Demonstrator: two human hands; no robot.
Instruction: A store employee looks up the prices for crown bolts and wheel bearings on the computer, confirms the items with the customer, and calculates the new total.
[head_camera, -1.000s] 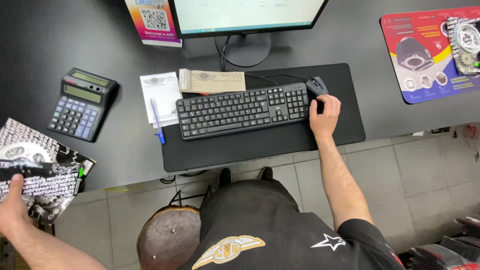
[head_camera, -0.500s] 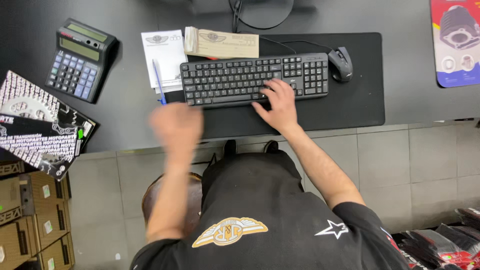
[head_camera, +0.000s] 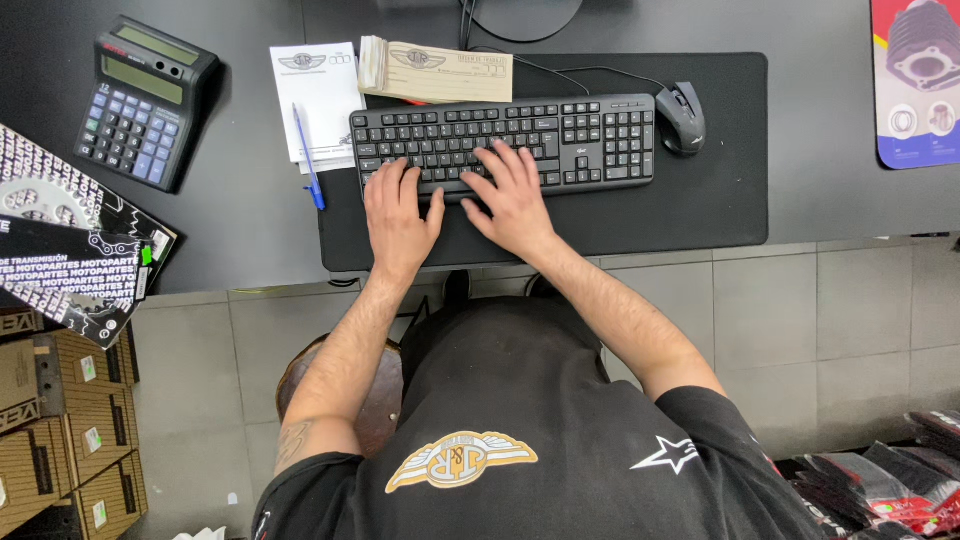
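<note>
Black plastic keyboard (head_camera: 503, 142) lying on the dark desk mat (head_camera: 700, 200); left hand (head_camera: 398, 212) and right hand (head_camera: 515, 195) rest spread-fingered on its keys, gripping nothing. Best typed with wrists level, strokes light

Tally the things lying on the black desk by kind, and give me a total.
Keyboard, under both hands: 1
Mouse: 1
Mouse mat: 1
Calculator: 1
Blue pen: 1
White notepad: 1
Tan slip booklet: 1
Black printed packets at the left edge: 2
Total: 9
</note>
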